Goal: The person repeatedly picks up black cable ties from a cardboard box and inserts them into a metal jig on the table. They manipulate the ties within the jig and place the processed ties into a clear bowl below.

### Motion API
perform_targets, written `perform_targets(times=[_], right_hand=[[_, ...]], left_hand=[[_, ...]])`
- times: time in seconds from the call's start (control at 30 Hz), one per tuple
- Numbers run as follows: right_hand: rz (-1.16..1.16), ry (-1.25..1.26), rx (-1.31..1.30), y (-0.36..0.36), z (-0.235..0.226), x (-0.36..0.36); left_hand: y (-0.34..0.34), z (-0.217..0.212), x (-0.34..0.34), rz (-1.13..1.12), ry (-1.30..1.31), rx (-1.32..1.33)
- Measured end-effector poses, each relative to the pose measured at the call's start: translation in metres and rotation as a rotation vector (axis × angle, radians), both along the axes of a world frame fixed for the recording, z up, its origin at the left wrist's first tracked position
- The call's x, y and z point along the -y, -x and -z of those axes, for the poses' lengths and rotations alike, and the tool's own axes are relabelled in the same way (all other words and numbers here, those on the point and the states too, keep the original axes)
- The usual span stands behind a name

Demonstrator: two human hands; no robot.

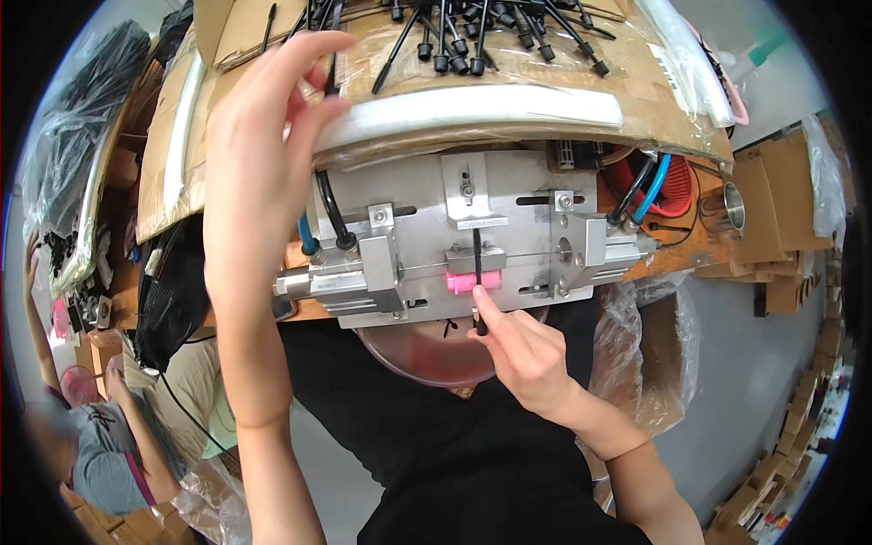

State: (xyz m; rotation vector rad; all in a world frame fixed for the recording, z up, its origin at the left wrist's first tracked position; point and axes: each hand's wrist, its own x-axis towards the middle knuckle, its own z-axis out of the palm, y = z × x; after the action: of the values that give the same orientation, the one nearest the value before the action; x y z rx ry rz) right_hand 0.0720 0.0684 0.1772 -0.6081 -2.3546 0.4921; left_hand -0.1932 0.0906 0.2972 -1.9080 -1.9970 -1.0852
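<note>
My left hand [263, 136] is raised over the left of the cardboard, thumb and index finger apart. A black plastic rod [334, 68] shows in the gap between them; no grip on it is visible. My right hand [527, 359] pinches another black rod [478, 259], its index finger lying along it. This rod rests across a pink block [461, 283] at the front middle of a metal fixture [427, 186], its far end at the small centre bracket [477, 221]. Pneumatic cylinders [354, 291] and clamp blocks [581, 250] flank it.
Several black rods with knobbed ends [477, 64] lie on the cardboard [400, 77] behind the fixture. Below its front edge hangs a reddish bowl [427, 354]. A red basket [672, 186] and metal cup [724, 209] stand right. Another person [104, 436] sits at far left.
</note>
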Motion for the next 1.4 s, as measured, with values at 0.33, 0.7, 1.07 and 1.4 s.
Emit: perform_targets(times=[0.33, 0.7, 1.07, 1.4], right_hand=[[0.387, -0.456, 0.130, 0.006, -0.126, -0.184], [-0.097, 0.619, -0.304, -0.039, -0.160, -0.205], [-0.091, 0.088, -0.187, -0.010, -0.025, -0.004], [-0.072, 0.054, -0.078, 0.005, 0.003, -0.002]], left_hand=[[-0.142, 0.077, 0.111, 0.053, 0.269, 0.007], [-0.144, 0.093, 0.096, 0.067, 0.375, -0.138], [-0.031, -0.014, -0.056, 0.180, 0.019, -0.135], [-0.023, -0.021, 0.012, 0.104, 0.068, -0.080]])
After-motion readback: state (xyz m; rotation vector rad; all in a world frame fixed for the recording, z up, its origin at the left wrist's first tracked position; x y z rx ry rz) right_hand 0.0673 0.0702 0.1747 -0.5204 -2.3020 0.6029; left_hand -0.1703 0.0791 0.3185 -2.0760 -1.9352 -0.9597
